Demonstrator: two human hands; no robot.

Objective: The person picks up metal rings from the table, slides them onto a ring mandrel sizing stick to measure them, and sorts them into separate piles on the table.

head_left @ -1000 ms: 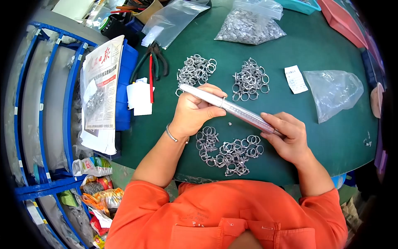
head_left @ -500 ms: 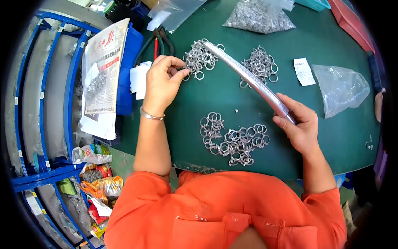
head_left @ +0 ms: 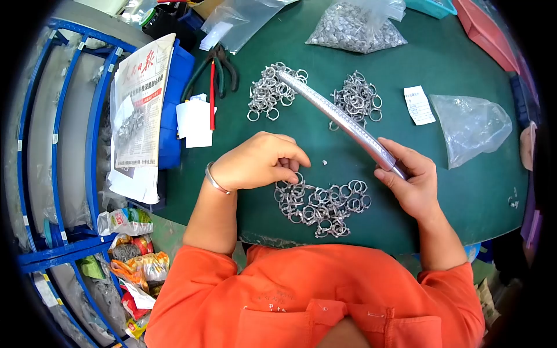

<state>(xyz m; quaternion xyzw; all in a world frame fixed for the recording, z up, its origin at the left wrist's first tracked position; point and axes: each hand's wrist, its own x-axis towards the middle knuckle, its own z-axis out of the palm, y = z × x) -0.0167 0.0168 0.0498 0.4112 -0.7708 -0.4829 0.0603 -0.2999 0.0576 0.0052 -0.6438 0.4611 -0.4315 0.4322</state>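
My right hand (head_left: 411, 178) is closed around the thick end of a metal ring mandrel (head_left: 339, 116), a tapered stick with markings. It slants up and left, its thin tip over the far left pile of silver rings (head_left: 270, 93). My left hand (head_left: 264, 162) has thumb and forefinger curled together at the upper left of the near pile of rings (head_left: 322, 203). A ring (head_left: 298, 178) shows at those fingertips, partly hidden by the thumb. Another pile of rings (head_left: 358, 98) lies behind the mandrel.
Pliers (head_left: 218, 68), a red pencil (head_left: 212, 104) and white paper slips (head_left: 194, 123) lie at left. A bag of small metal pieces (head_left: 357, 29) sits at the back. A paper label (head_left: 419, 105) and a clear plastic bag (head_left: 471, 127) lie right. Blue shelving (head_left: 55, 136) stands left.
My left hand has come from the far left pile toward me, down to the near pile of rings. My right hand still holds the mandrel in nearly the same place.
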